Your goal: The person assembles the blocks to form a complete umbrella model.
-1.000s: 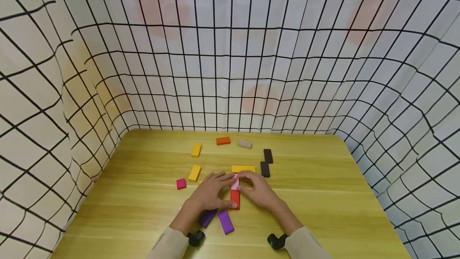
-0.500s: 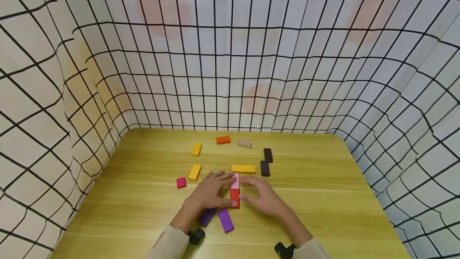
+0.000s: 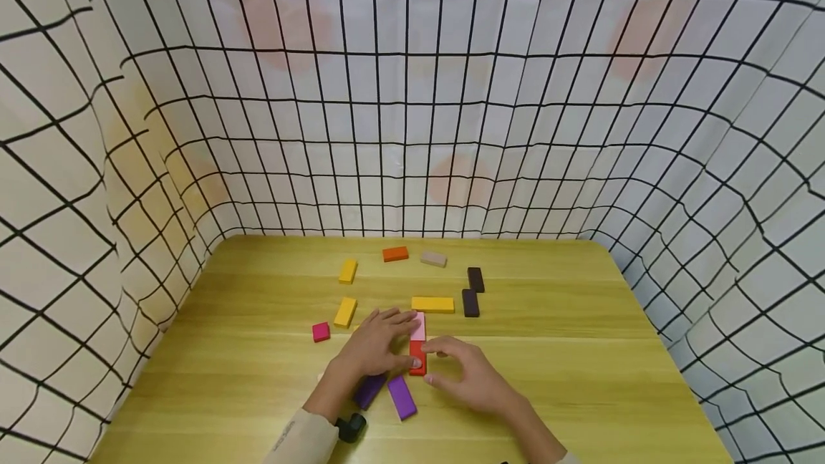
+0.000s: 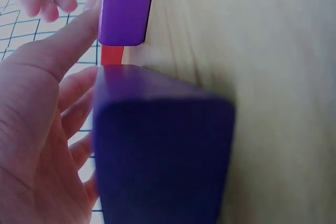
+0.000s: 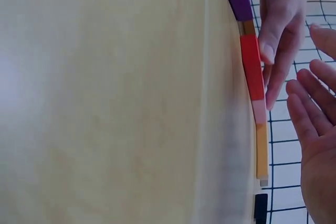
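Note:
A pink block (image 3: 418,326) and a red block (image 3: 417,358) lie end to end on the wooden table. My left hand (image 3: 379,346) spreads over their left side in the head view, its thumb tip resting on the red block and its fingertips at the pink one. In the right wrist view, that left thumb (image 5: 269,53) shows beside the red block. My right hand (image 3: 469,376) hovers just right of the red block, fingers relaxed and holding nothing. Near the left wrist lie a dark purple block (image 4: 165,150) and a brighter purple block (image 3: 402,398).
A long yellow block (image 3: 432,305) lies beyond the pink one. Two black blocks (image 3: 470,303) are to its right. Further back are an orange block (image 3: 395,254) and a beige block (image 3: 433,259). Leftward sit yellow blocks (image 3: 345,312) and a crimson block (image 3: 320,332). Grid-patterned walls (image 3: 399,113) enclose the table.
My right hand has let go of the pink block and drawn back toward me, beside the red block. The left hand has stayed in place.

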{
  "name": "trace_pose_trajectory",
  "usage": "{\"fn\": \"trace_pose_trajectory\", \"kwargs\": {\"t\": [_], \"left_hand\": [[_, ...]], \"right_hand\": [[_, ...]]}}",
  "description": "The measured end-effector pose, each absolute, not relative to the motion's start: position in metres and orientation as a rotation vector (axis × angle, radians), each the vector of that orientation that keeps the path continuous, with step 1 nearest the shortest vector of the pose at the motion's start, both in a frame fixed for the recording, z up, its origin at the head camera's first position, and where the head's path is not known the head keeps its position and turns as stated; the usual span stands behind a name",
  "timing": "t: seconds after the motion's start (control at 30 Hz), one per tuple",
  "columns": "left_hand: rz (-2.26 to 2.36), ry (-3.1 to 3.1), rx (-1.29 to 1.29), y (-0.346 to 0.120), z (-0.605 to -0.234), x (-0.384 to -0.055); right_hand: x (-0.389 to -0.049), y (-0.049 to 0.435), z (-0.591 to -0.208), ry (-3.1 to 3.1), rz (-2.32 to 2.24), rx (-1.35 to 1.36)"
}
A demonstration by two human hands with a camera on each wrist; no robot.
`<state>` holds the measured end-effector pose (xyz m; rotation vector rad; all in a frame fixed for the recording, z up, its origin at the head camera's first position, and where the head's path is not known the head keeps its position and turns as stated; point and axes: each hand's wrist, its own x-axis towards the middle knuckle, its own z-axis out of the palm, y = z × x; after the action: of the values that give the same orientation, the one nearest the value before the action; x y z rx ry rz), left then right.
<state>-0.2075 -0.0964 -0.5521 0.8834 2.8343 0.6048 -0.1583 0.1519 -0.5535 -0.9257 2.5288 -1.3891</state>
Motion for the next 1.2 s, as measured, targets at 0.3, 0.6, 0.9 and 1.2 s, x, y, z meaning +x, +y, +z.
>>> {"fn": "trace_pose_trajectory", "kwargs": {"t": [0.3, 0.6, 0.9, 1.2], "left_hand": [[0.609, 2.868, 0.889, -0.099, -0.552, -0.202], [0.595, 2.883, 0.908, -0.097, -0.556, -0.203], [0.653, 2.858, 0.912, -0.097, -0.557, -0.204], [0.659, 2.866, 0.921, -0.096, -0.555, -0.204]], "right_hand": [[-0.143, 0.141, -0.558, 2.452, -1.341, -1.176], [-0.134, 0.132, -0.558, 2.334, -1.177, -1.131], [-0.134, 0.13, -0.561, 2.3, -1.048, -1.101], [-0.136, 0.128, -0.561, 2.363, -0.984, -1.136]]}}
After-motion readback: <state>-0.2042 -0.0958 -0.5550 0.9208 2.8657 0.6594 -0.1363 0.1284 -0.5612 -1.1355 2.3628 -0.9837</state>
